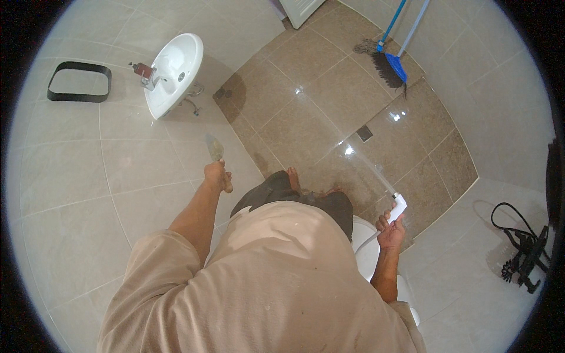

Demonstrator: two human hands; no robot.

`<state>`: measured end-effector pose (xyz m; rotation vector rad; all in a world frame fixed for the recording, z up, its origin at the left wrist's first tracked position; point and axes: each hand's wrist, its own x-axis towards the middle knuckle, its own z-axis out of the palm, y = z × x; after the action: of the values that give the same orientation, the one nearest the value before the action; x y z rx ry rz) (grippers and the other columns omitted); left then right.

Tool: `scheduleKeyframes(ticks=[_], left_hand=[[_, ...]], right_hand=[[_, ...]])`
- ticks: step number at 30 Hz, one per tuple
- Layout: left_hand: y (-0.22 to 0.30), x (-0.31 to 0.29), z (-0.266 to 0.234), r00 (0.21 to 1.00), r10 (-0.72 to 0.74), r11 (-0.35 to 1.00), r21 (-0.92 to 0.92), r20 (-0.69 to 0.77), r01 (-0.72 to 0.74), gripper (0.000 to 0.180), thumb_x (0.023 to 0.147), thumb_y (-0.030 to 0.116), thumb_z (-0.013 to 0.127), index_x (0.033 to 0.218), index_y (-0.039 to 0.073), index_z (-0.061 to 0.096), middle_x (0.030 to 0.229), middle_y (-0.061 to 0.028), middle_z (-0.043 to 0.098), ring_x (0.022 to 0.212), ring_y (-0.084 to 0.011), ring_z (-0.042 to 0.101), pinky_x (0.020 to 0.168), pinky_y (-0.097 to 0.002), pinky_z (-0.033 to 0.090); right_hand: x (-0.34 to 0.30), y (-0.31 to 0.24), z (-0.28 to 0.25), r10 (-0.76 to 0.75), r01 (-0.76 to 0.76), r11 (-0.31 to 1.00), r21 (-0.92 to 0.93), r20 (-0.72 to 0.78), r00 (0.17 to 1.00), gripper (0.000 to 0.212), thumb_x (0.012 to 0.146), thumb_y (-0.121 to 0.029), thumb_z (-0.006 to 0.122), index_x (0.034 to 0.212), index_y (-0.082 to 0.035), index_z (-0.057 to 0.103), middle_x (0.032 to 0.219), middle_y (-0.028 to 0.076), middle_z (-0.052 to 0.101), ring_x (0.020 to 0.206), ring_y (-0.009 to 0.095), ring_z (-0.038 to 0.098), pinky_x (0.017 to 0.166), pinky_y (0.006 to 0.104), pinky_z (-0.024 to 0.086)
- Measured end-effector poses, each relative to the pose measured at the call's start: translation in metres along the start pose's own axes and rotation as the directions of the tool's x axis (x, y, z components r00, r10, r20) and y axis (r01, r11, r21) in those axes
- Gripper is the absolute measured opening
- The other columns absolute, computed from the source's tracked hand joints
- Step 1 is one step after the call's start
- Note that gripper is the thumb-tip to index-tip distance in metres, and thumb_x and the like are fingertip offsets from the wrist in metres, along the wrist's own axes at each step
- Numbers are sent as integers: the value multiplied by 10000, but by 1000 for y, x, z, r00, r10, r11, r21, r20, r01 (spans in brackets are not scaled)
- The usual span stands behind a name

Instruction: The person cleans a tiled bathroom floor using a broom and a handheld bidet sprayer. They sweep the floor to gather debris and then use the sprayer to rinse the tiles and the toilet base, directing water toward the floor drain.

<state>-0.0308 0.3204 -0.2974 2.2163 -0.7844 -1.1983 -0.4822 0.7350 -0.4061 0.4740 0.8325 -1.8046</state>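
My right hand (390, 232) is closed around a white bidet sprayer (398, 205) at the right. A jet of water (376, 175) leaves its head and runs toward the brown tiled floor (312, 82), which shines wet near a small square drain (365, 133). The sprayer's hose (368, 242) trails down past the white toilet (367, 259). Out to the left, my left hand (216, 174) grips what looks like a trowel (215, 148), its dull blade pointing away from me and its handle end showing below the fist.
A white washbasin (175, 75) with a soap bottle (143, 70) hangs on the left wall, near a black-framed mirror (79, 82). A blue broom (391, 69) and a mop (369, 46) lean at the far right. Black fittings (524, 259) are on the right wall. A white door (300, 10) stands at the top.
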Motion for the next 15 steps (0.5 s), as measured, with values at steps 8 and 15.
scheduleKeyframes(ticks=[8,15], left_hand=[[6,-17,8,1000,-7,1000,17,-24,7,381,984,185,598,1245,-85,535,1036,-212,595,761,-320,632,613,-462,510],[-1,-14,10,1000,2,1000,20,-5,-2,372,985,189,596,1227,-86,534,1021,-215,588,767,-331,638,619,-483,512]], right_hand=[[4,-3,-9,40,-39,999,-19,48,998,485,1056,-491,390,1372,-142,507,883,21,559,652,126,449,550,272,359],[6,-7,-11,73,-68,997,-48,112,991,492,1046,-508,410,1371,-153,514,874,3,552,653,115,446,557,272,357]])
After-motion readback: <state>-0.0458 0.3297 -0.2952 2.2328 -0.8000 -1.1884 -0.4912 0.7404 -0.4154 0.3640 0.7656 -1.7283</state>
